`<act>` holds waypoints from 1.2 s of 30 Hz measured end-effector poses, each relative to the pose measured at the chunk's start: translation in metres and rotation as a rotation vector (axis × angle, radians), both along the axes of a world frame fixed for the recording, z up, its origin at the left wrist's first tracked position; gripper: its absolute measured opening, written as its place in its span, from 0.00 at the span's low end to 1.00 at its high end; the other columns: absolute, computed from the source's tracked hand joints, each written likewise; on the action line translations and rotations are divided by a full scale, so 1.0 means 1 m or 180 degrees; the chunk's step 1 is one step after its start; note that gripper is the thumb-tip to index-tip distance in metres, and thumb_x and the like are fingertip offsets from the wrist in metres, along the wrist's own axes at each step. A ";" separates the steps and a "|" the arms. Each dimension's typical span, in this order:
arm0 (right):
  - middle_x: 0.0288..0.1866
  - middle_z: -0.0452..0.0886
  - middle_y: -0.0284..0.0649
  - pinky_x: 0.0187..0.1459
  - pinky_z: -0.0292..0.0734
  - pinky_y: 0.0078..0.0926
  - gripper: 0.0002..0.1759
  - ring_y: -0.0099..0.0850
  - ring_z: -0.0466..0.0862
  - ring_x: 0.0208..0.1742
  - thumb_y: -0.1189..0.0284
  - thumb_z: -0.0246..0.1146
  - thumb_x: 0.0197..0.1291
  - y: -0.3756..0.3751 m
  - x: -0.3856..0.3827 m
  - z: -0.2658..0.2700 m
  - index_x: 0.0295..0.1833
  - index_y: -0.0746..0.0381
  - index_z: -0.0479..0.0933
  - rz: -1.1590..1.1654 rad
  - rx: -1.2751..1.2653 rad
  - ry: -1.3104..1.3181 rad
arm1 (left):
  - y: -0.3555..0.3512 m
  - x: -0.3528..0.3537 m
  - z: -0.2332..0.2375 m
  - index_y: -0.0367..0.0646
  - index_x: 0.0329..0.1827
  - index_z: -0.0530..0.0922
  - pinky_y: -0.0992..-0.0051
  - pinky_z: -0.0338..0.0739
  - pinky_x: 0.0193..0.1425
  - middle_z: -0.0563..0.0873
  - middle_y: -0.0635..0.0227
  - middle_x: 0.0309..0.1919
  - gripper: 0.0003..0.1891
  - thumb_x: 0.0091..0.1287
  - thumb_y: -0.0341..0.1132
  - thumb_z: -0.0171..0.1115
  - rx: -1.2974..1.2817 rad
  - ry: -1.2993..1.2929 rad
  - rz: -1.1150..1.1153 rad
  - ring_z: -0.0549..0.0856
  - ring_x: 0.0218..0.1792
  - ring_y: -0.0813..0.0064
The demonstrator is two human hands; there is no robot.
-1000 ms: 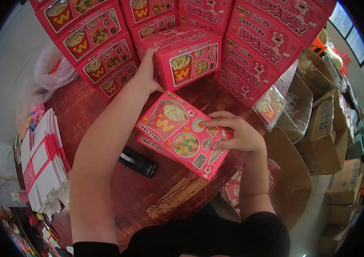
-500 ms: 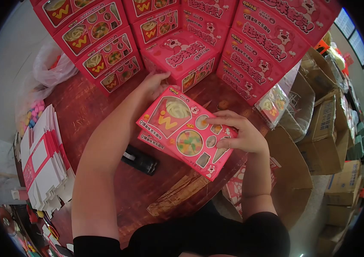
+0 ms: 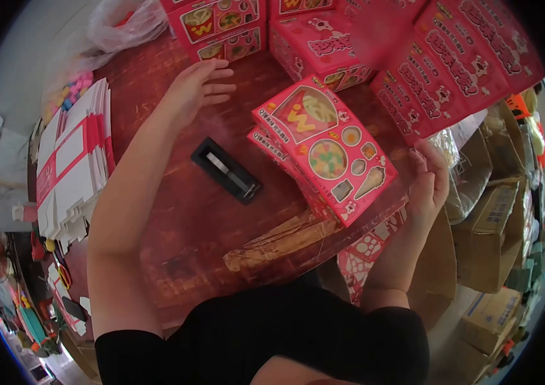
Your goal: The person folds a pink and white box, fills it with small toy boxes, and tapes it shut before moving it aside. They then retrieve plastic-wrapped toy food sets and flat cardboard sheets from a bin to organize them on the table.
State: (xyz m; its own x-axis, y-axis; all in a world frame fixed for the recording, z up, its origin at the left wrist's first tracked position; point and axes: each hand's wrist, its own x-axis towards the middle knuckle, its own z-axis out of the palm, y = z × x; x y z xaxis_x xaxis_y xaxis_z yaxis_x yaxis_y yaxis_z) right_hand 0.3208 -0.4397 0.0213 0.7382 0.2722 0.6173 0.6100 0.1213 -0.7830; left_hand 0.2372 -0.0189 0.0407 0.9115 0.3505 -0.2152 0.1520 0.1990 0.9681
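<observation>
A pink printed box (image 3: 327, 151) with cut-out food windows lies tilted near the table's right front edge, its lower layers showing offset along the near-left side. My left hand (image 3: 199, 90) hovers left of it over the table, fingers stretched apart and holding nothing. Just off the box's right edge is my right hand (image 3: 427, 179), fingers loosely bent and nothing visible in them. Between my left forearm and the box rests a black oblong case (image 3: 226, 171) with a pale strip inside its slot.
Stacked pink boxes (image 3: 461, 64) line the back and right, with a single box (image 3: 314, 42) between them. Flat folded cartons (image 3: 74, 160) stand piled at left, beside a plastic bag (image 3: 128, 29). Brown cardboard boxes (image 3: 487, 237) crowd the floor at right.
Both hands have let go of the pink box; the left has drawn back leftward and the right has moved off its right edge. The view has shifted, and the black case is more exposed.
</observation>
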 end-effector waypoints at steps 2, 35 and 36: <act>0.58 0.73 0.49 0.61 0.66 0.36 0.27 0.37 0.73 0.60 0.57 0.58 0.65 -0.003 -0.012 0.003 0.56 0.72 0.72 -0.0105 0.0102 -0.0282 | 0.002 -0.054 0.010 0.40 0.61 0.69 0.67 0.77 0.53 0.78 0.59 0.55 0.21 0.73 0.45 0.49 0.0145 0.0000 0.0198 0.82 0.49 0.65; 0.58 0.76 0.44 0.60 0.67 0.40 0.23 0.44 0.73 0.60 0.59 0.66 0.54 0.430 -0.280 -0.026 0.54 0.58 0.77 0.2445 -0.1685 -0.2063 | -0.137 -0.470 -0.091 0.39 0.46 0.80 0.74 0.78 0.43 0.83 0.61 0.39 0.09 0.65 0.29 0.61 0.2060 0.0462 0.2007 0.84 0.39 0.70; 0.59 0.75 0.45 0.61 0.67 0.41 0.25 0.44 0.72 0.62 0.57 0.66 0.54 0.450 -0.284 -0.029 0.55 0.58 0.76 0.2245 -0.1848 -0.2246 | -0.140 -0.477 -0.090 0.39 0.46 0.80 0.73 0.78 0.43 0.83 0.61 0.39 0.09 0.65 0.29 0.60 0.1890 0.0517 0.2051 0.84 0.39 0.70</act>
